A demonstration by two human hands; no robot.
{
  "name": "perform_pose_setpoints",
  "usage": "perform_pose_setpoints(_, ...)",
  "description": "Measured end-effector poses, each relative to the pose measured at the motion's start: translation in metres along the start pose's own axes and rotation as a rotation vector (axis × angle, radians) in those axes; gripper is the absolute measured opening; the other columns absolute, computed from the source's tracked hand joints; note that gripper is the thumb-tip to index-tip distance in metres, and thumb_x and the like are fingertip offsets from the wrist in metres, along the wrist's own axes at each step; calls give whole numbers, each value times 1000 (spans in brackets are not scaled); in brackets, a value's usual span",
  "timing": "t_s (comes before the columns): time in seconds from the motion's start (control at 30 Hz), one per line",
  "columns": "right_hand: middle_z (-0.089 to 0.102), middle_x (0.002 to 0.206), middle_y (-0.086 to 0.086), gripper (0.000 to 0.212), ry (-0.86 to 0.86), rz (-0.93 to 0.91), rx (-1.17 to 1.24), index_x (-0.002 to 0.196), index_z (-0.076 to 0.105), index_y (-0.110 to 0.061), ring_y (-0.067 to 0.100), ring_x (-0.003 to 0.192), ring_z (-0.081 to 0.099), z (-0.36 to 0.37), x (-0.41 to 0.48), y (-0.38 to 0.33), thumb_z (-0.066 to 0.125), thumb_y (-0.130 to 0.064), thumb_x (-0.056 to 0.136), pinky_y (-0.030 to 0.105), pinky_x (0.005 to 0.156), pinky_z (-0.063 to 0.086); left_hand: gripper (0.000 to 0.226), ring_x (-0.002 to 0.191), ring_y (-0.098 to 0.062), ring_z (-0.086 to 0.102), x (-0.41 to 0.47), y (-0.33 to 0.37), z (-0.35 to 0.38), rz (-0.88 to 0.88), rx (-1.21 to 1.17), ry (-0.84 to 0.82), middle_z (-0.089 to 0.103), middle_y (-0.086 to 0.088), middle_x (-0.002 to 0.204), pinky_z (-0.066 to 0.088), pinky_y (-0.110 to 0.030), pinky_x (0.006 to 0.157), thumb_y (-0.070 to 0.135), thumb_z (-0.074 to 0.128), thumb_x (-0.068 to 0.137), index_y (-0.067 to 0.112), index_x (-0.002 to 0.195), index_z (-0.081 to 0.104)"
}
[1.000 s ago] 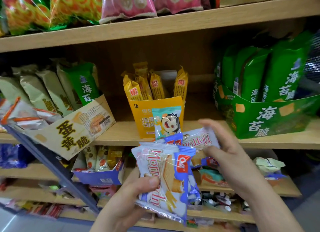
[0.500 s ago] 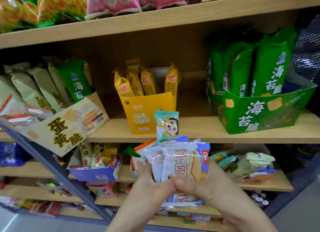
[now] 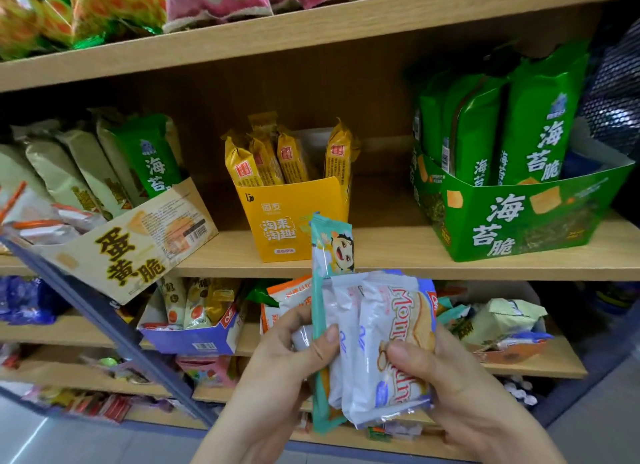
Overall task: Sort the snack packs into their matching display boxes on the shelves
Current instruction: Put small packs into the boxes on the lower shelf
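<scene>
A fanned bundle of snack packs is held upright in both hands, low in the centre, in front of wooden shop shelves. The left hand [image 3: 294, 352] is closed round the bundle's left side, its thumb pressed on the front and its fingers curled behind. The right hand [image 3: 446, 387] grips the right side, its thumb laid on the foremost of the white packs [image 3: 391, 345], which are printed with red lettering and a wafer. A teal pack [image 3: 332, 248] with a cartoon face stands tallest in the bundle, just behind the white ones, and an orange pack [image 3: 287, 293] is seen at the back left.

On the middle shelf [image 3: 381, 255], above the hands, three open display boxes are set well apart. A beige box [image 3: 138, 241] is tilted at the left, holding pale packs [image 3: 59, 172] and one green pack [image 3: 149, 151]. A yellow box [image 3: 291, 221] stands in the centre with yellow packs [image 3: 263, 162] upright in it. A green box [image 3: 519, 221] at the right is filled with tall green packs [image 3: 540, 124].

On the lower shelf [image 3: 540, 363], behind the bundle, a blue box [image 3: 194, 339] of small packs is seen to the left, and a heap of mixed packs [image 3: 502, 321] lies to the right.
</scene>
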State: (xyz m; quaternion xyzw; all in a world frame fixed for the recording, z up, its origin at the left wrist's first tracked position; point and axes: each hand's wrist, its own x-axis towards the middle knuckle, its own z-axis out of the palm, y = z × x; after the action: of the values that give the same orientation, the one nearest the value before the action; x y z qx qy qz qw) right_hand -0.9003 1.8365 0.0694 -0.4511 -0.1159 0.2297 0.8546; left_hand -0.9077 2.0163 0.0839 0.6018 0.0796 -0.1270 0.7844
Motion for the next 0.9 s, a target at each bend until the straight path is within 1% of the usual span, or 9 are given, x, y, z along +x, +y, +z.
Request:
perform_pose_setpoints(0.07,60,127,32,82,-39,6,25,130,60,-2,45,116,60,-3,-1,1,93,-28,59,46,89,55,56,102,-39,68,0,0,0,7,12,-5,72,-19,110,54,-53,92,16,80,69,9,122,60)
perform_pose_setpoints(0.1,60,127,32,82,-43,-1,33,130,60,-3,45,117,60,-4,-1,1,94,-27,59,49,92,53,54,102,-38,69,2,-1,1,8,18,-11,72,-19,110,54,-54,92,18,83,73,11,122,60)
perform_pose_setpoints(0.2,63,125,29,83,-3,-31,58,122,67,-7,45,116,61,-5,0,4,98,-27,48,53,95,52,49,104,-36,69,4,-3,5,43,41,13,72,-15,112,49,-57,97,30,74,72,18,119,66)
perform_pose_setpoints(0.37,70,112,26,81,66,-51,152,107,76,-11,38,97,71,3,0,2,101,-23,30,43,70,60,29,105,-25,69,6,-5,14,190,119,149,74,-3,109,50,-55,98,36,60,86,24,111,70)
perform_pose_setpoints(0.47,73,103,23,82,158,-64,169,95,80,-14,36,87,74,-2,0,2,101,-26,17,45,65,61,29,100,-14,70,6,0,8,289,169,225,74,6,108,56,-40,88,42,54,87,32,112,66)
perform_pose_setpoints(0.57,74,100,22,84,207,-68,176,91,80,-13,33,82,75,-7,1,2,101,-27,11,40,60,61,27,90,-13,73,3,12,-4,352,189,231,73,11,103,59,-28,67,42,51,87,47,112,59)
perform_pose_setpoints(0.7,75,101,20,85,201,-67,137,92,80,-17,31,83,75,-7,3,5,101,-32,11,36,61,60,45,85,-14,73,-6,21,-8,269,144,178,72,25,96,58,-27,60,39,51,84,63,122,44)
perform_pose_setpoints(0.83,74,102,21,87,181,-27,104,94,80,-15,31,83,75,-5,7,12,100,-35,12,36,62,61,57,100,-16,71,-10,12,-12,201,155,207,60,13,130,59,-38,76,42,60,79,73,123,40)
perform_pose_setpoints(0.9,74,101,22,87,180,0,106,93,80,-13,32,80,75,-3,8,14,100,-34,10,38,60,61,69,100,-20,72,-8,12,-14,146,128,130,65,10,126,59,-41,77,36,66,76,70,128,35)
